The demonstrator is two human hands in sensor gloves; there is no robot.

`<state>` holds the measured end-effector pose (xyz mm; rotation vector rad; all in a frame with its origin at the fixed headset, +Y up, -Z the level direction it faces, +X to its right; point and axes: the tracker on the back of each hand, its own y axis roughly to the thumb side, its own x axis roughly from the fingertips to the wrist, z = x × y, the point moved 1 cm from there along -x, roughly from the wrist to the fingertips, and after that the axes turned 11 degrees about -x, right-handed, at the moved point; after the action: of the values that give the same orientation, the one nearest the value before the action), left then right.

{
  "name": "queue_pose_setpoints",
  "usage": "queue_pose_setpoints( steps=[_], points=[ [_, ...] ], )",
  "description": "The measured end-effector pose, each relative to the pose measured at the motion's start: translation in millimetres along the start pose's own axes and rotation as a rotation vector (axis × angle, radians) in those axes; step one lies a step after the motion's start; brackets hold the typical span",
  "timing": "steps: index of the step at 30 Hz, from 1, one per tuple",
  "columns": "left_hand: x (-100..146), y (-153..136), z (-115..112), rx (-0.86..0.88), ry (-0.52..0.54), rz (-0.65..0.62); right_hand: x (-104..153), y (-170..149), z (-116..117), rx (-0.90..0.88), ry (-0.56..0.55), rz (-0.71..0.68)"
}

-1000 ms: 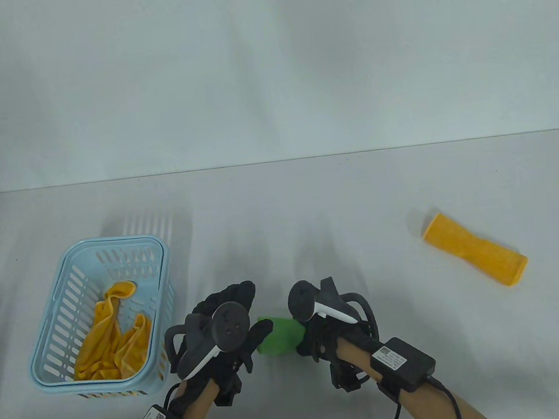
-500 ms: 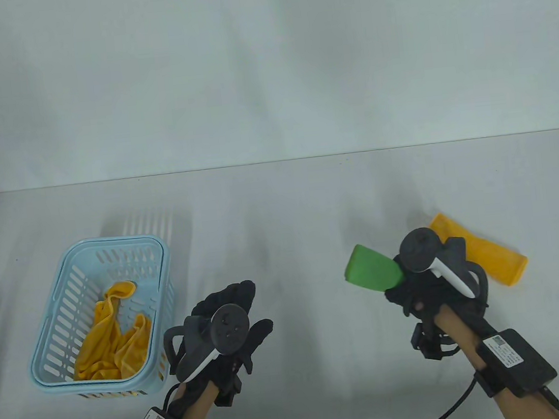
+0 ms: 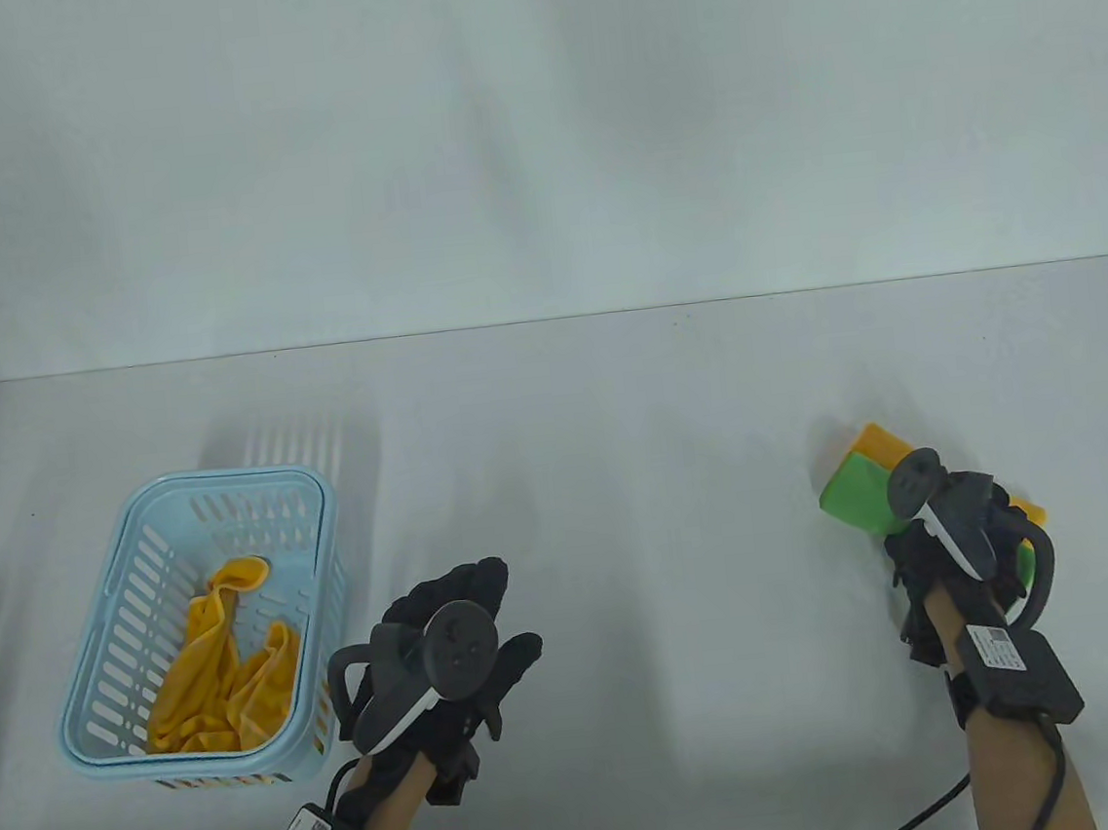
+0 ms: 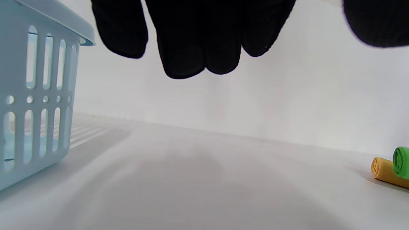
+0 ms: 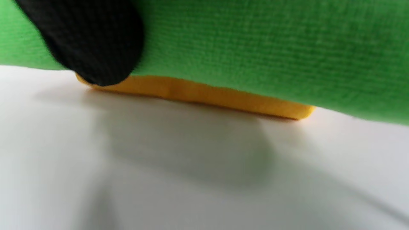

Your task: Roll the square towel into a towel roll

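My right hand (image 3: pixel 929 545) grips a rolled green towel (image 3: pixel 855 496) at the right of the table, just above and against the rolled yellow towel (image 3: pixel 882 443) lying there. In the right wrist view the green roll (image 5: pixel 255 54) fills the top, one gloved finger (image 5: pixel 92 41) curls over it, and the yellow roll (image 5: pixel 198 95) shows beneath it. The left wrist view catches both rolls end-on at far right, yellow roll (image 4: pixel 381 171) and green roll (image 4: pixel 402 161). My left hand (image 3: pixel 457 630) rests near the front centre with relaxed fingers, holding nothing.
A light blue slotted basket (image 3: pixel 128 564) stands at the left with a crumpled yellow towel (image 3: pixel 226 672) inside; its wall (image 4: pixel 35 105) is close to my left hand. White tabletop lies between the two hands.
My right hand carried the green roll from front centre to the right and lowered it beside the yellow roll. The left hand stayed in place, empty.
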<state>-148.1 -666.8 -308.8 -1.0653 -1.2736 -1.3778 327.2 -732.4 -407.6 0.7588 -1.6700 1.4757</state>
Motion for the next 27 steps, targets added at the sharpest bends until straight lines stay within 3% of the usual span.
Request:
queue_pose_setpoints(
  steps=[5,17,27],
  points=[
    [-1.4,-0.2,-3.5,0.007,-0.025,-0.006,-3.9,2.3,16.0,0.028,-0.001,-0.02],
    [-2.5,1.2,-5.3,0.003,-0.04,-0.009,-0.2,3.0,22.0,0.053,0.023,-0.021],
    [-3.3,1.5,-5.2,0.007,-0.032,-0.016,14.5,7.4,0.0,0.034,0.067,-0.031]
  ],
)
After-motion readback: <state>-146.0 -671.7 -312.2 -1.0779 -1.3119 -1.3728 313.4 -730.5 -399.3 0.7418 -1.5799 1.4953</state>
